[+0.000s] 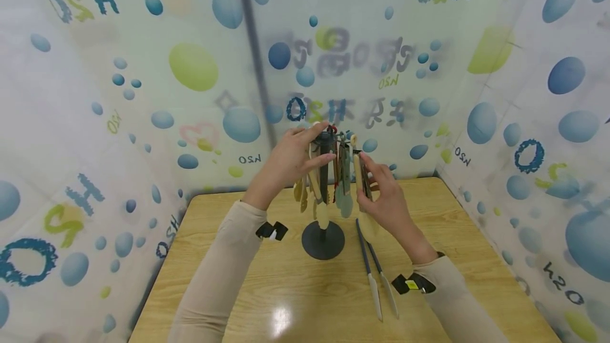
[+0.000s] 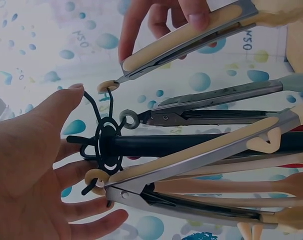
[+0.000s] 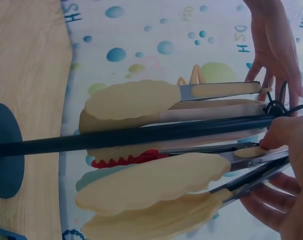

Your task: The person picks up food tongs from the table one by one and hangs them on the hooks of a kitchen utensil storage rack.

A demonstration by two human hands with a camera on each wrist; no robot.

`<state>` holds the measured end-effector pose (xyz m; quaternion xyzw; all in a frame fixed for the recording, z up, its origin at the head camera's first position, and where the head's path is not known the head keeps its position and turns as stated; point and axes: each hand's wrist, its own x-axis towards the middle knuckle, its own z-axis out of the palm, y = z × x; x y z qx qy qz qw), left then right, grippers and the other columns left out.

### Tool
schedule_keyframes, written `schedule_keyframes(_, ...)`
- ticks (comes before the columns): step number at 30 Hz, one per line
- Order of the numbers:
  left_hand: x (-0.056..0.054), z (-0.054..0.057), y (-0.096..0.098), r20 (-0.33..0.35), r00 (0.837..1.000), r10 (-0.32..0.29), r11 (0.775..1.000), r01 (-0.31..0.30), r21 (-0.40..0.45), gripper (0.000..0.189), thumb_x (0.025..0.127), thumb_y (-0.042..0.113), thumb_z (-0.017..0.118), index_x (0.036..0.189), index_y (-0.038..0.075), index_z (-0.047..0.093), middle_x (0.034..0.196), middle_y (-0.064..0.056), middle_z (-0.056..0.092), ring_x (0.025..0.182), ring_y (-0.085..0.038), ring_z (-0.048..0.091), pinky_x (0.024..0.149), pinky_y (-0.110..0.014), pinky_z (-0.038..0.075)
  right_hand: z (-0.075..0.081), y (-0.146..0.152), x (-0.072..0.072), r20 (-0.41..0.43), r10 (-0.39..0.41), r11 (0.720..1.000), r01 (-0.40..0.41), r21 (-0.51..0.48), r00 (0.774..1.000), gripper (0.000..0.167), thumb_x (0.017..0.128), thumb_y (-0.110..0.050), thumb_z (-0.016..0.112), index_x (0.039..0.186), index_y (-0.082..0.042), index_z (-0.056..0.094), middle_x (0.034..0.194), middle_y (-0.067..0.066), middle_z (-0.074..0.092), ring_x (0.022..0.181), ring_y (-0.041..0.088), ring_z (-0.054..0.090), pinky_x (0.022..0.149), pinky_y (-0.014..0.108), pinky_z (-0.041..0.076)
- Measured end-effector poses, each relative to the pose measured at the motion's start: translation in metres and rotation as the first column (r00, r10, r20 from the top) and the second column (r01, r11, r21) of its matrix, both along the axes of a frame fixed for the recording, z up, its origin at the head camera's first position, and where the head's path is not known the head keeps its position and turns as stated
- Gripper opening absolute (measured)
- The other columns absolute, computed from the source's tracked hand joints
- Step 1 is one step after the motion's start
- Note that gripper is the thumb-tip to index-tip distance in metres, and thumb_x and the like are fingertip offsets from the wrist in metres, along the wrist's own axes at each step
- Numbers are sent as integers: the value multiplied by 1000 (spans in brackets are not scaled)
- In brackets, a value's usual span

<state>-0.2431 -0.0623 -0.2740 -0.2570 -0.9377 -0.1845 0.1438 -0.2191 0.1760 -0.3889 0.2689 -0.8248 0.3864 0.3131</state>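
Note:
A dark utensil stand with a round base (image 1: 323, 240) and a hooked top ring (image 2: 109, 145) bears several hanging utensils. My left hand (image 1: 290, 155) spreads at the ring, thumb at a hook tip and fingers behind the hooks. My right hand (image 1: 388, 200) pinches beige-handled tongs (image 2: 181, 40) with scalloped beige heads (image 3: 156, 182). The loop (image 2: 108, 86) of these tongs is at a hook. Below them hang grey-green tongs (image 2: 216, 100). Another beige pair of tongs (image 2: 206, 147) hangs nearest the left fingers. A red toothed head (image 3: 126, 161) shows behind the pole.
Two long blue rods with pale flat ends (image 1: 375, 295) lie on the wooden table (image 1: 267, 290), right of the base; whether they are joined cannot be told. Patterned curtains (image 1: 205, 136) enclose the table at the back and sides.

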Motion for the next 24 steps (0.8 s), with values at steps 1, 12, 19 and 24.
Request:
schedule_keyframes(1,0,0,0,2,1000,2,1000,-2,-2,76,93,59,57,157,31,28,152,-8,50,141,-37,41,109,-57,42,0,0,0,2,6,1000,-6,-2,1000,81,85,0,70,154,-23,36,118,17,55,85,25,63,70,42,59)
schedule_keyframes(12,1,4,-3,51,999,-5,1000,5,6,79,91,61,58,157,35,24,160,-4,39,144,-38,36,110,-58,40,-2,-4,-4,9,35,999,-35,-5,999,80,86,-1,69,155,-24,36,120,17,56,86,25,64,70,44,59)
schedule_keyframes(19,2,7,-6,87,996,-20,999,17,29,75,92,62,55,157,38,24,166,-3,20,149,-39,25,109,-59,40,-3,-6,-7,-1,43,999,-43,-8,999,80,85,-1,70,154,-22,37,121,17,56,85,26,64,69,44,59)
schedule_keyframes(24,2,7,-7,115,993,-18,999,12,48,73,94,60,54,157,40,23,167,-5,12,151,-40,19,106,-60,43,-5,-6,-8,19,49,999,-49,-14,999,81,85,-1,69,155,-25,36,121,17,56,85,27,65,69,44,59)
